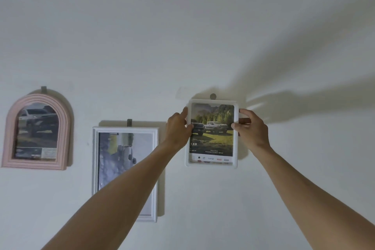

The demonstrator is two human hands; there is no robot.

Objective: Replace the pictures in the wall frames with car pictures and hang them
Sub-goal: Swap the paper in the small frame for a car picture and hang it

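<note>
- Pink arched frame [37,132]: at far left you see a ribbed, arch-topped frame hanging from a small grey hook [43,89]; its car picture is dim and blurred, and the caption block at its foot cannot be read.
- White rectangular frame [125,172]: a moulded, upright frame hangs from a second hook [129,122]; your left forearm crosses its lower right corner and hides part of the picture, which appears turned sideways and is hard to make out.
- Left hand [177,130]: your fingers are clamped on the left edge of the small frame, thumb on the front face, the other fingers hidden behind the edge.
- Small white frame [212,133]: this smooth frame with rounded corners is held flat against the white wall [182,26], its top edge just under a round grey peg [213,96]; whether it already hangs there cannot be told. Its picture shows two pickup trucks on grass before trees, the letters "CAB", and a strip of logos too small to read.
- Right hand [250,128]: your fingers grip the frame's right edge, thumb in front, the fingertips behind partly hidden.
</note>
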